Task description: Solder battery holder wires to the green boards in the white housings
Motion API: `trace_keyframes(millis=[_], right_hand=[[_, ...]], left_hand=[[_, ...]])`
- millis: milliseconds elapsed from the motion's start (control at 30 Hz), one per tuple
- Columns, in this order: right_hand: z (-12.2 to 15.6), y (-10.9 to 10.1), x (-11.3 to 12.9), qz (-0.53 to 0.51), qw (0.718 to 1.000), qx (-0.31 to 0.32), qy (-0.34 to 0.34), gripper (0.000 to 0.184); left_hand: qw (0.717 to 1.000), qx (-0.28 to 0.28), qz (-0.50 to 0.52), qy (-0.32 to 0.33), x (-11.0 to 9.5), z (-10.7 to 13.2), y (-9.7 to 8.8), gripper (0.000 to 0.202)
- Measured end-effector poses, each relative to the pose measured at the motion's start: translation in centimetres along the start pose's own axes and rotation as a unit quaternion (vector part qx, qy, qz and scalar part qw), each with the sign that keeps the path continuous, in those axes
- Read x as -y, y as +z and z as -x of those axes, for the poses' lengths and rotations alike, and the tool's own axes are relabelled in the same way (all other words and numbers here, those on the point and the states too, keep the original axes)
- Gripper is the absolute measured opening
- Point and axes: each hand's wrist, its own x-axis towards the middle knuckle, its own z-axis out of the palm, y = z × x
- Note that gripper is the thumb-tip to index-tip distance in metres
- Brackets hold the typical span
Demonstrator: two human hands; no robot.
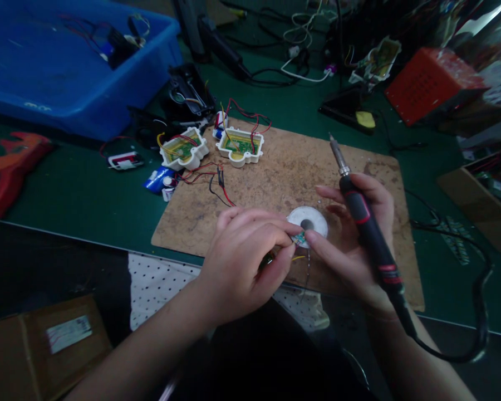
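The left hand (242, 262) pinches a small green circuit board (299, 239); the right hand (354, 234) touches it too, gripping a black, red-banded soldering iron (365, 223) above the brown cork mat (275, 178).

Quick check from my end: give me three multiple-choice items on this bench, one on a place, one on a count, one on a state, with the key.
1. Where does the blue plastic bin stand?
A. far left of the green bench
B. on the brown cork mat
C. beside the orange box

2. How many white plastic housings with green circuit boards lie at the brown cork mat's far edge?
A. one
B. two
C. four

3. How is the black-and-red soldering iron held?
A. lying flat on the mat
B. tip down on the board
C. in the right hand, tip up and away

Key: 1 A, it sits at the far left; 2 B, two lie side by side; 3 C, the tip points away while the left hand pinches a small part.
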Motion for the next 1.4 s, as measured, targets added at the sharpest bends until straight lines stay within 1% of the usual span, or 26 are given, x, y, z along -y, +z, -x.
trace_keyframes(millis=[100,200,333,567,767,900,1033,1133,1233,1400], right_hand=[[0.1,0.1,0.2,-0.020,1.000,-0.003,0.009,0.089],[0.2,0.0,0.3,-0.021,1.000,0.001,0.015,0.087],[0.2,-0.1,0.4,-0.020,1.000,0.010,0.011,0.089],[0.3,0.0,0.2,-0.018,1.000,0.004,0.002,0.088],[0.3,0.1,0.0,-0.020,1.000,0.004,0.001,0.086],[0.3,0.0,0.0,-0.021,1.000,0.006,-0.002,0.087],[0.3,0.1,0.1,-0.020,1.000,0.005,0.002,0.086],[0.3,0.1,0.1,-0.022,1.000,0.004,0.007,0.085],[0.3,0.1,0.1,-0.020,1.000,0.002,0.008,0.084],[0.4,0.2,-0.1,-0.019,1.000,-0.007,-0.004,0.087]], left_hand=[[1.000,0.000,-0.009,0.005,0.0,0.3,-0.2,0.007],[0.999,0.000,-0.027,0.027,0.0,0.5,-0.3,0.012],[0.998,-0.015,-0.034,0.046,-0.1,0.7,-0.3,0.008],[0.999,-0.020,-0.040,0.018,-0.1,1.0,-0.2,0.012],[0.997,-0.057,-0.050,0.003,0.1,1.7,-0.1,0.015],[0.995,-0.082,-0.049,0.001,0.0,1.7,0.0,0.016],[0.993,-0.118,-0.014,-0.026,-0.2,1.3,0.4,0.009],[0.990,-0.130,0.014,-0.057,-0.3,1.1,0.6,0.006],[0.990,-0.119,0.027,-0.071,-0.4,1.0,0.7,0.006],[0.996,-0.073,0.016,-0.053,-0.5,0.4,0.3,0.005]])
